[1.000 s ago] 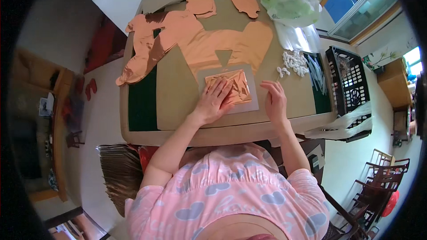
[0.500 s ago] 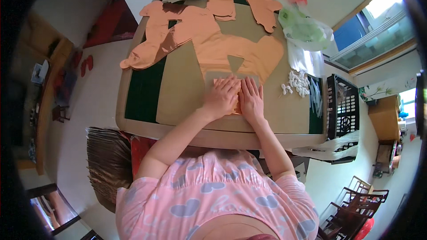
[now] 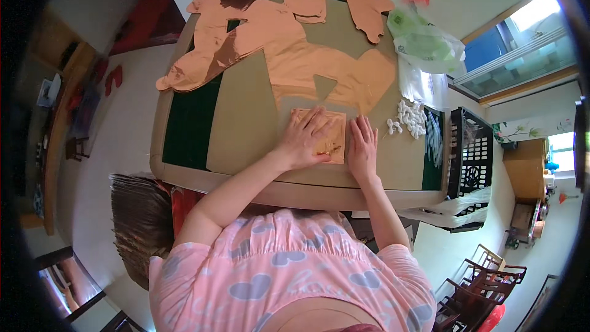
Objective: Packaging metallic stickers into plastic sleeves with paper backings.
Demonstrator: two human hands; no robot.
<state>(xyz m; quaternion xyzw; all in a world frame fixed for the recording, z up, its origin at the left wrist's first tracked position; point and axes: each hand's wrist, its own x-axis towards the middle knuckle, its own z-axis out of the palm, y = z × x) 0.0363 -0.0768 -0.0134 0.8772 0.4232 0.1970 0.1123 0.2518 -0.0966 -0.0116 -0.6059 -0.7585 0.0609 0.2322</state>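
A square of folded rose-gold foil (image 3: pixel 334 141) lies flat near the table's front edge, on a greyish backing sheet (image 3: pixel 285 106). My left hand (image 3: pixel 301 141) rests on the left part of the square, palm down with fingers spread. Just right of the square, my right hand (image 3: pixel 362 147) lies flat with fingers stretched out, on or beside the edge of the backing sheet. Beyond both hands spread large flat rose-gold foil shapes (image 3: pixel 319 61), which look like uninflated foil balloons. What lies under my left palm is hidden.
Brown board (image 3: pixel 239 129) covers much of the green tabletop (image 3: pixel 190 129). On the right are small white plastic pieces (image 3: pixel 412 120), pale thin sticks (image 3: pixel 434 141), and a clear-and-green plastic bag (image 3: pixel 421 40). A black crate (image 3: pixel 470 160) stands beside the table; stacked brown sheets (image 3: pixel 140 221) stand at left.
My right hand has slid right, off the foil square and to its side, leaving more of the square showing. My left hand stays on it. The whole view has shifted slightly.
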